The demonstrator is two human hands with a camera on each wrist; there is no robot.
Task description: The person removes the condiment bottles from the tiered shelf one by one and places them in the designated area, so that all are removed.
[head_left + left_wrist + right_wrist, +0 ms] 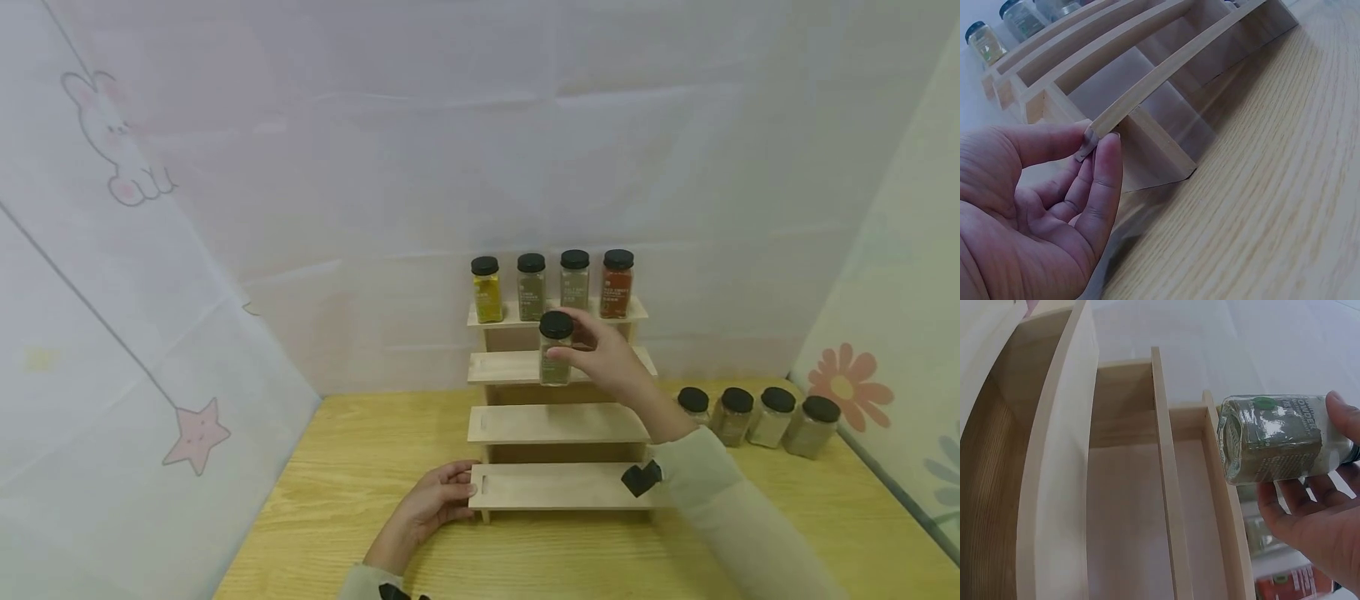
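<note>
A spice jar with a black lid and greenish contents is gripped by my right hand, thumb on one side and fingers on the other. In the head view it appears in front of the second tier from the top of a wooden stepped rack. The right wrist view shows the jar's glass base pointing toward the shelves. My left hand pinches the left end of the lowest shelf board; the left wrist view shows thumb and fingers on that board's end.
Along the top tier stand several jars, among them a yellow jar and a red jar. More black-lidded jars stand on the wooden table right of the rack. A printed cloth hangs behind.
</note>
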